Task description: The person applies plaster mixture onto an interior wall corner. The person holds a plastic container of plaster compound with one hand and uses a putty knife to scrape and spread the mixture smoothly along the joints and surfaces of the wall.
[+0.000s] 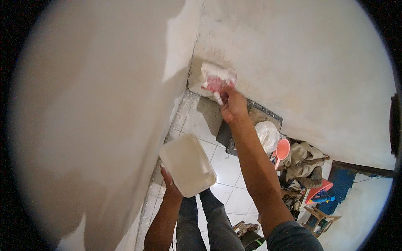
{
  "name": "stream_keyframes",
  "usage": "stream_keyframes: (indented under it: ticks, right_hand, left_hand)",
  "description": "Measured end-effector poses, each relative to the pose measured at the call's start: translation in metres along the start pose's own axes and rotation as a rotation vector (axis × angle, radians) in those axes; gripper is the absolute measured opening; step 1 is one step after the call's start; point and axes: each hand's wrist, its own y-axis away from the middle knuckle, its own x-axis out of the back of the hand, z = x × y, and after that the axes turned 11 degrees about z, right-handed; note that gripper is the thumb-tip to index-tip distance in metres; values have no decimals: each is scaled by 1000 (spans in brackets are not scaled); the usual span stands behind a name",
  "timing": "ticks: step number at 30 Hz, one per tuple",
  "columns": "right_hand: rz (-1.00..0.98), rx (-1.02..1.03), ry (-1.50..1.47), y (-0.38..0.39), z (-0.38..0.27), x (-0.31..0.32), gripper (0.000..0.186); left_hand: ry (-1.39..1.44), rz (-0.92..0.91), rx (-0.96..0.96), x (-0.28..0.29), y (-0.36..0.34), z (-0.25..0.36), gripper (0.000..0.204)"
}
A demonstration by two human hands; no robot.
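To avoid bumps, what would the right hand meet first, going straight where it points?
Likely the off-white wall, beyond the flat pink-and-white tool the right hand holds; depth unclear.

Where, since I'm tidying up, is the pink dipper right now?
In the head view, the pink dipper is right of centre, just right of the person's right forearm, between the white plastic bag and the crumpled grey-brown cloth.

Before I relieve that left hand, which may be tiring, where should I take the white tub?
Likely best by its right edge, coming from the right: the tub is rectangular, that edge is straight and free, and the left hand holds the opposite side.
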Motion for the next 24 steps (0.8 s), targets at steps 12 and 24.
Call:
stream_keyframes:
  ticks: [12,24]
  right_hand:
    - [-194,273,-63,89,-147,-104,8]
    - [77,-43,32,-62,-21,-18,10]
  left_hand:
    - [-37,-83,-45,7,5,0,90]
    - [-27,-120,6,-3,4,-4,92]
